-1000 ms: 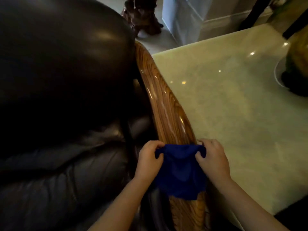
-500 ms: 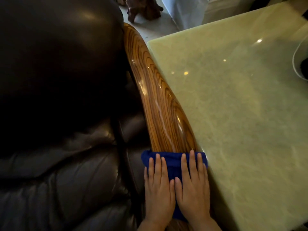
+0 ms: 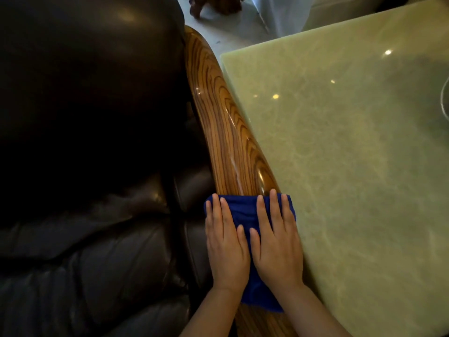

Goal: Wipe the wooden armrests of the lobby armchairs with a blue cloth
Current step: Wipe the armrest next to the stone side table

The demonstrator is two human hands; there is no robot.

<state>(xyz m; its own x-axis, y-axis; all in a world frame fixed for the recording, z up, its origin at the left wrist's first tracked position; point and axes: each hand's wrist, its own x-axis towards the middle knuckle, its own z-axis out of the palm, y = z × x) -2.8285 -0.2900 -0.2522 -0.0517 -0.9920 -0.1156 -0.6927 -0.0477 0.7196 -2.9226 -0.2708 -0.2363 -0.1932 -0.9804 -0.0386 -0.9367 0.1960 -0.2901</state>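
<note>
A glossy wooden armrest [image 3: 226, 122] with dark grain runs from the top centre down to the bottom edge, along the right side of a dark leather armchair [image 3: 85, 142]. A blue cloth [image 3: 243, 210] lies across the armrest's near part. My left hand [image 3: 226, 246] and my right hand [image 3: 277, 244] press flat on the cloth side by side, fingers stretched out and pointing away from me. The cloth's near end hangs out between my wrists.
A pale green stone tabletop [image 3: 352, 166] sits tight against the armrest's right side. Beyond it are a light floor, a carved dark wooden piece [image 3: 216, 6] and a pale wall base. A curved white rim [image 3: 445, 98] shows at the right edge.
One second ago both hands pinched the cloth's top corners. They then laid it down and flattened onto it. Now the hands sit slightly further apart on the cloth.
</note>
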